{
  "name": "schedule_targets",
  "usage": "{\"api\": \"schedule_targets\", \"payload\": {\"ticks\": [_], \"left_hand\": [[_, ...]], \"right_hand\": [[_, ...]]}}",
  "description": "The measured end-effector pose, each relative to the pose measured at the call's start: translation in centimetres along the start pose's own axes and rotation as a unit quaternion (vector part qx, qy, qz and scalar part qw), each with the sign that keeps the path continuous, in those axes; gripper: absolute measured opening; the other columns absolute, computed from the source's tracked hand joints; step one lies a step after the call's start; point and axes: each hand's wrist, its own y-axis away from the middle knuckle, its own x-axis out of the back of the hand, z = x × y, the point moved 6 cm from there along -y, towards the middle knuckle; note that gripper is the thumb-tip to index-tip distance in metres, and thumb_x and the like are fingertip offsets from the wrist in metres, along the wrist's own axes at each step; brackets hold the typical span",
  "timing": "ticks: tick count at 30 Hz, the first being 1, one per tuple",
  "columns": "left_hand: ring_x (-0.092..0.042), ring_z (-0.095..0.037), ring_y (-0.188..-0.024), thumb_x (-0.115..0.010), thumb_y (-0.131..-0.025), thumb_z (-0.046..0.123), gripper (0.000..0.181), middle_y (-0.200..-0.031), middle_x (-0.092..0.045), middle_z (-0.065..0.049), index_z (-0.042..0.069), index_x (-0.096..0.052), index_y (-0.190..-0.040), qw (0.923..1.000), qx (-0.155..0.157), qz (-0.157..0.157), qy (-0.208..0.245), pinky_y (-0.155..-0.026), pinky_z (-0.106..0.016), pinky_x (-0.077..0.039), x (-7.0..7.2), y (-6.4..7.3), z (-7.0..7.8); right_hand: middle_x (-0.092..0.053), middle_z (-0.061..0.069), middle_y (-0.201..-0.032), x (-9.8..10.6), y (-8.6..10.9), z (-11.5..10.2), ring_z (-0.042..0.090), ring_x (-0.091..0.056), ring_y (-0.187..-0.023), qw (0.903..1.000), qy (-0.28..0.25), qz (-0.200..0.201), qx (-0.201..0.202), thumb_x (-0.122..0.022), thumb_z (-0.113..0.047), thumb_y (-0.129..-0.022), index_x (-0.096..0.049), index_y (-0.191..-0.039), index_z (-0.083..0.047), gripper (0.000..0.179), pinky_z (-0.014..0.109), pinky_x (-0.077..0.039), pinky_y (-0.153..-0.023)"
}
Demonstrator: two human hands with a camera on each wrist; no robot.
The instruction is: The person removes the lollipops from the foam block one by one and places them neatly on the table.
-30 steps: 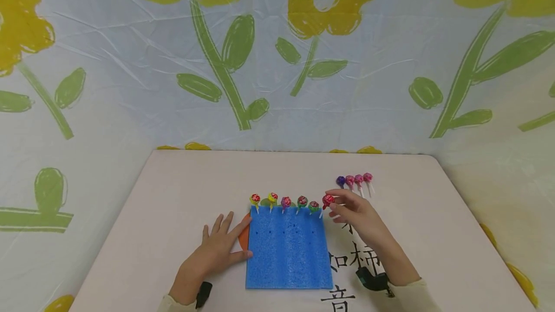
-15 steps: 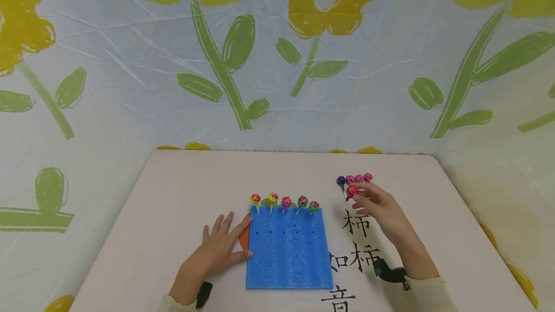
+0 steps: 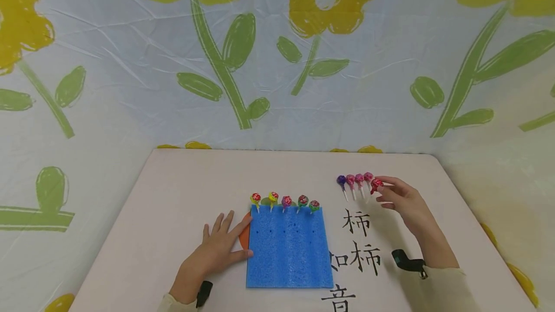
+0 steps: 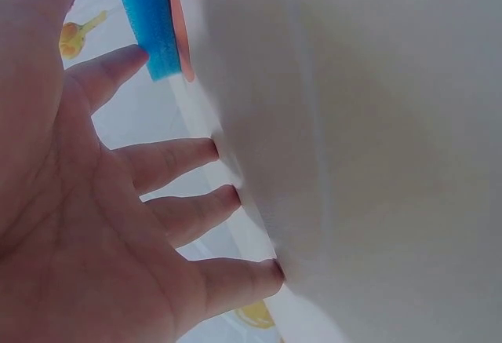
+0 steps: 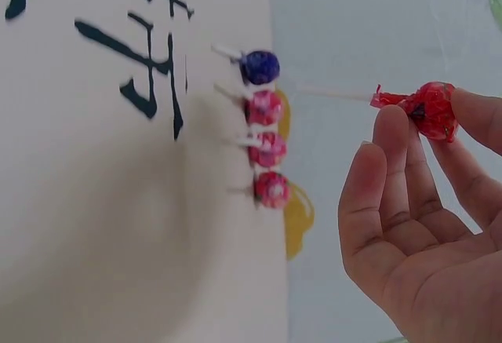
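Observation:
A red lollipop [image 5: 436, 111] is pinched by its wrapped head in my right hand [image 3: 405, 202], its white stick free. Just left of that hand lies a row of lollipops, one purple [image 3: 341, 179] and three pink [image 5: 267, 148]. My left hand [image 3: 215, 246] rests with spread fingers on the table, forefinger and thumb touching the left edge of a blue foam block [image 3: 288, 254]. Several lollipops with yellow, purple and green wrappers [image 3: 286, 201] stand in a line along the block's far edge. Small holes cross the block in a row nearer me.
The pale table [image 3: 182, 182] carries black written characters [image 3: 365, 258] right of the foam. An orange shape [image 3: 244, 234] shows under the block's left side. A flowered cloth [image 3: 143, 85] hangs behind and at both sides.
My right hand has drawn away from the foam's far right corner, carrying the red lollipop rightward and back to the end of the loose row. The left hand has stayed in place.

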Motion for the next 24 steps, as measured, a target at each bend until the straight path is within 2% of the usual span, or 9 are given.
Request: {"api": "schedule_targets", "payload": {"ticks": [5,12,20,24], "left_hand": [[-0.012,-0.05,-0.147,-0.071,-0.083,0.061,0.087,-0.162,-0.022,-0.021,0.031,-0.034,-0.157,1.0,0.001,0.0,-0.002,-0.106,-0.078,-0.006,0.0,0.0,0.0],[-0.012,-0.05,-0.147,-0.071,-0.083,0.062,0.088,-0.162,-0.022,-0.021,0.032,-0.034,-0.157,1.0,0.005,-0.005,-0.001,-0.106,-0.078,-0.006,0.0,0.0,0.0],[-0.011,-0.049,-0.147,-0.071,-0.082,0.063,0.089,-0.162,-0.022,-0.02,0.033,-0.033,-0.157,0.9999,0.008,-0.008,-0.004,-0.107,-0.077,-0.005,0.0,-0.1,-0.1],[-0.011,-0.049,-0.147,-0.071,-0.083,0.062,0.088,-0.162,-0.022,-0.021,0.032,-0.033,-0.157,1.0,0.004,-0.007,-0.003,-0.106,-0.078,-0.006,0.0,-0.1,-0.1]], "right_hand": [[-0.065,-0.001,-0.112,1.5,-0.6,0.7,0.023,-0.067,-0.095,1.0,0.007,0.004,-0.005,-0.056,-0.031,-0.104,-0.049,-0.142,-0.001,0.049,0.025,-0.056,-0.078],[-0.068,-0.012,-0.103,3.4,-2.7,2.0,0.018,-0.067,-0.088,0.9994,-0.029,0.001,-0.019,-0.057,-0.031,-0.104,-0.05,-0.14,0.001,0.05,0.023,-0.056,-0.075],[-0.064,-0.003,-0.108,3.7,-5.3,3.9,0.02,-0.065,-0.092,0.9971,0.003,0.0,-0.076,-0.055,-0.041,-0.103,-0.044,-0.144,0.005,0.063,0.026,-0.056,-0.077],[-0.063,0.005,-0.114,3.6,-6.4,4.7,0.023,-0.064,-0.093,0.9944,0.014,0.005,-0.104,-0.055,-0.043,-0.103,-0.044,-0.145,0.005,0.064,0.029,-0.055,-0.077]]}}
